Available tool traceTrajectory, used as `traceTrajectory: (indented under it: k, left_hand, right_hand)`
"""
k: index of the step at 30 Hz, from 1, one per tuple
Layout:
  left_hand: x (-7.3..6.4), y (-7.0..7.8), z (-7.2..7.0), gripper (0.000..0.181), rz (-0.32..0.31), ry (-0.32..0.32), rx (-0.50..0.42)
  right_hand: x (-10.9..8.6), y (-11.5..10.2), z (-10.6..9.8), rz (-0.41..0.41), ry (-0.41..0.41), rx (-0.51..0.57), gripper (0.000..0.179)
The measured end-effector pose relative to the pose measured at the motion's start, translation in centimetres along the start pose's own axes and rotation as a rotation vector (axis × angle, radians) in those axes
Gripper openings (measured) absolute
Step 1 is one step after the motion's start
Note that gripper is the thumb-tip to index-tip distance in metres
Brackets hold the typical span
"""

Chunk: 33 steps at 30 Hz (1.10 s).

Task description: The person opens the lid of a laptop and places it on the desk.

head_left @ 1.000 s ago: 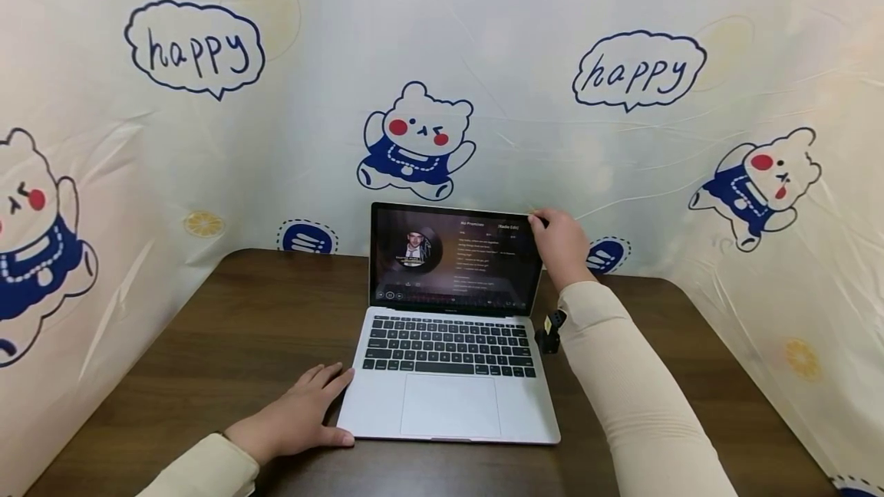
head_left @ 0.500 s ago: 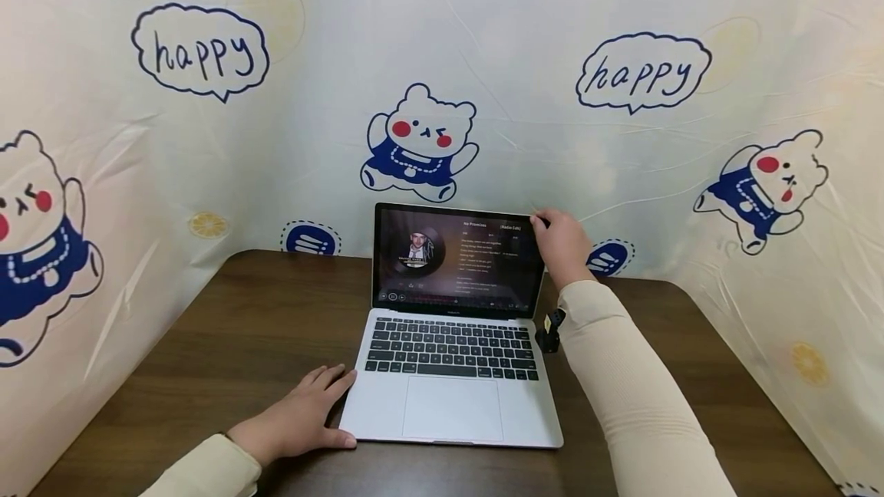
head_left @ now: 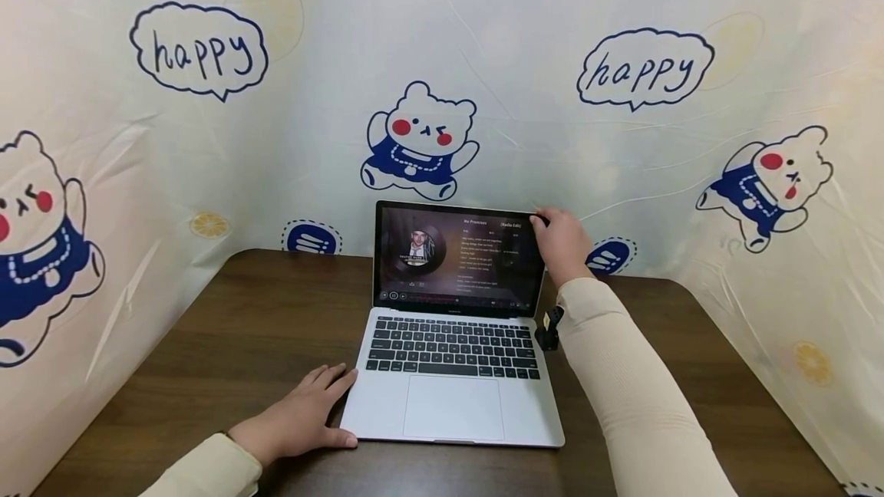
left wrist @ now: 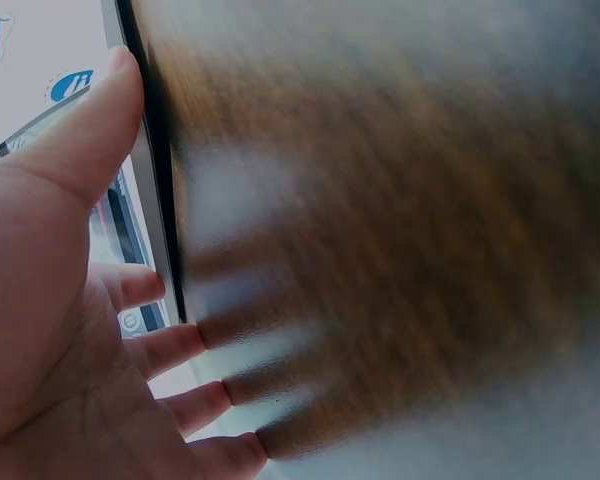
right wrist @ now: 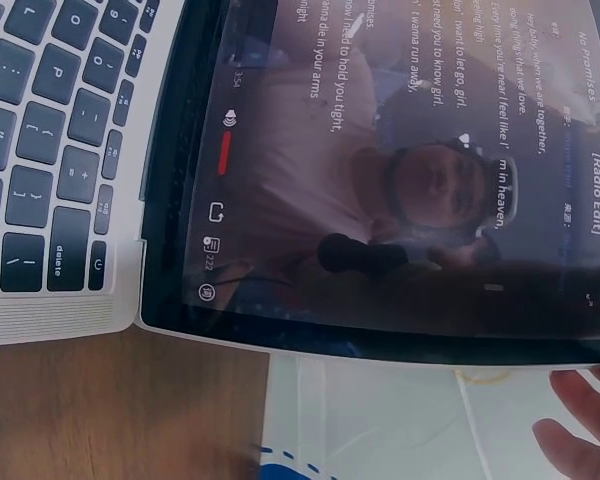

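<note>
A silver laptop [head_left: 452, 405] stands opened on the table, its lit screen [head_left: 442, 259] showing a music player with a record picture and lyrics. At the top right corner of the lid, my right hand [head_left: 562, 244] pinches the edge. In the right wrist view its fingers [right wrist: 575, 410] lie behind that corner, and a thumb tip shows at the front. My left hand [head_left: 297, 416] rests at the laptop's front left side, fingers spread. In the left wrist view the thumb [left wrist: 90, 135] lies against the laptop's edge, while the other fingertips touch the tabletop.
The brown wooden table [head_left: 242, 313] has rounded back corners. A pale curtain [head_left: 518, 21] printed with bears and "happy" bubbles hangs around the back and sides, close behind the screen. A small black device [head_left: 549, 328] sits at the right wrist.
</note>
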<state>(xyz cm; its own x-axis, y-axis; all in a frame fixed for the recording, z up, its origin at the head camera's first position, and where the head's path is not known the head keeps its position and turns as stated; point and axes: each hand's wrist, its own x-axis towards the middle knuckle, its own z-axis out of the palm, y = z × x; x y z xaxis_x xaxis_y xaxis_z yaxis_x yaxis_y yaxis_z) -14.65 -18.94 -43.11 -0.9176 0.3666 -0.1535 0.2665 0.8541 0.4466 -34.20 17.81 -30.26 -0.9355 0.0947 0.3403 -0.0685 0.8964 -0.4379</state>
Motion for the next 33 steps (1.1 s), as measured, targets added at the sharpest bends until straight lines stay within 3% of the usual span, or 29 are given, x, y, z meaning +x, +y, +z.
traceTrajectory:
  k: [33]
  left_hand:
    - [0.20, -0.03, 0.06, 0.098, -0.026, -0.002, 0.017]
  right_hand:
    - [1.03, 0.06, 0.38, -0.015, -0.030, 0.026, 0.038]
